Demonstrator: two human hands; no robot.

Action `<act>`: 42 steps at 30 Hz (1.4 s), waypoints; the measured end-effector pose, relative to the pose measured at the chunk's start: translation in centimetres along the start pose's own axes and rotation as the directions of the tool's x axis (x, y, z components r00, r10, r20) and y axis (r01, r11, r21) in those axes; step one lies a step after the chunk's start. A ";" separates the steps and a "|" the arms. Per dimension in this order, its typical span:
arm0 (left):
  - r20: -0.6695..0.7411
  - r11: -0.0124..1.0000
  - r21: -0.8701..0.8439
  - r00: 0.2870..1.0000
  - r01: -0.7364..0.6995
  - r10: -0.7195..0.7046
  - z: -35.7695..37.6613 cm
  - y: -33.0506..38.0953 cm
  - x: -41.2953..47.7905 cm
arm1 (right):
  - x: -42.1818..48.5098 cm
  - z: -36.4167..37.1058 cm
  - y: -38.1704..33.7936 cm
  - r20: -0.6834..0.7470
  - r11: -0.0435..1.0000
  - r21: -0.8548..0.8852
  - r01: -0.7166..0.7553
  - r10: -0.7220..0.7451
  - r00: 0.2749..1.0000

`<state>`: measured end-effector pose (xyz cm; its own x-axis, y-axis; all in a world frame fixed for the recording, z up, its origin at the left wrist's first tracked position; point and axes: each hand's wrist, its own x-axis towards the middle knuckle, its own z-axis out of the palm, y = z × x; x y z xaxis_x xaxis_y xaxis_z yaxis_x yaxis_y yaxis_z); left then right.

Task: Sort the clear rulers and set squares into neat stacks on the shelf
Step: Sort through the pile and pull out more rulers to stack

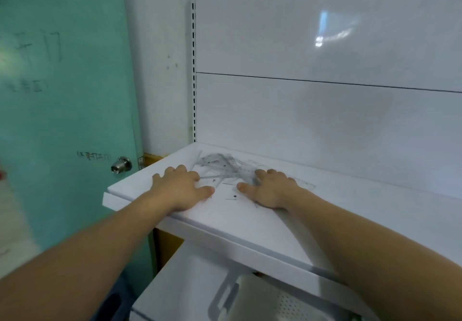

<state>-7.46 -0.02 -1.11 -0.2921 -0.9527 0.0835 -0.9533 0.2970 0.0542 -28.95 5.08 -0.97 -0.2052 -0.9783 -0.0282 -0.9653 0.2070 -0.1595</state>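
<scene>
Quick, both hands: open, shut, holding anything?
Left hand: open, flat at the edge of the jumbled pile of clear plastic rulers and set squares.
Right hand: open, pressing flat on that pile.

We list, left: mint-green painted door (pixel 62 95) with dark scribbled writing and round silver metal knob (pixel 121 165). Far: glossy white back panels (pixel 325 110), seamed horizontally, bearing a bright patch of reflected light (pixel 330 30); slotted white upright (pixel 193 58) between.

A mint-green door (pixel 62 120) with faint handwriting stands at left, its round silver metal doorknob (pixel 121 165) near the edge. A white slotted metal upright (pixel 193 58) borders glossy white back panels (pixel 325 33).
</scene>
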 end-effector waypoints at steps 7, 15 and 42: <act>0.060 0.987 -0.060 0.987 0.151 -0.148 0.8 -0.8 4.1 | 4.6 -0.5 -1.0 0.010 0.997 -0.015 0.073 -0.073 0.997; -0.044 0.982 -0.175 0.996 0.070 -0.079 -0.4 -2.1 5.7 | 7.0 -1.6 -0.5 -0.027 0.982 0.092 0.166 -0.165 0.986; -0.152 0.714 -0.699 0.965 0.048 -0.214 -0.7 -2.2 4.6 | 6.7 -3.2 1.7 -0.168 0.650 0.749 0.130 -0.004 0.986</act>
<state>-6.63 -5.00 -0.14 -0.0659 -0.9731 0.2206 -0.6408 0.2108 0.7382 -32.52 -1.14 1.77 -0.2257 -0.9643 0.1384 -0.5331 0.0034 -0.8460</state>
